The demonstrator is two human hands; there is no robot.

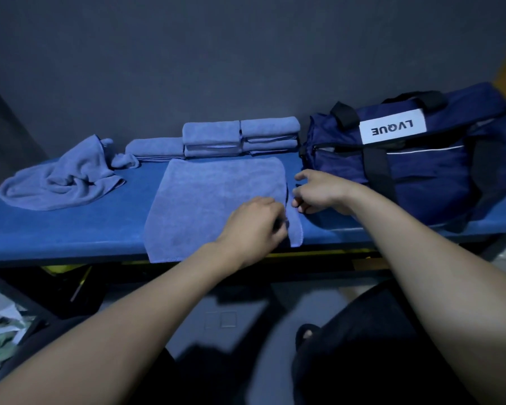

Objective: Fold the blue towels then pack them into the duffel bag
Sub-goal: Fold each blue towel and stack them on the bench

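On the blue bench [70,229] the flat towel [211,200] lies mid-fold; left hand [254,226] pinches its right edge, right hand [319,191] curled beside, grip unclear. Next, probably, carry that edge leftward; duffel bag [421,171] waits right.

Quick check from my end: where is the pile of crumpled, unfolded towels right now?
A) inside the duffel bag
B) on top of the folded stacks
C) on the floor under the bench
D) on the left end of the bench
D: the crumpled towels lie on the left end of the blue bench, apart from the folded stacks at the back and the duffel bag on the right.
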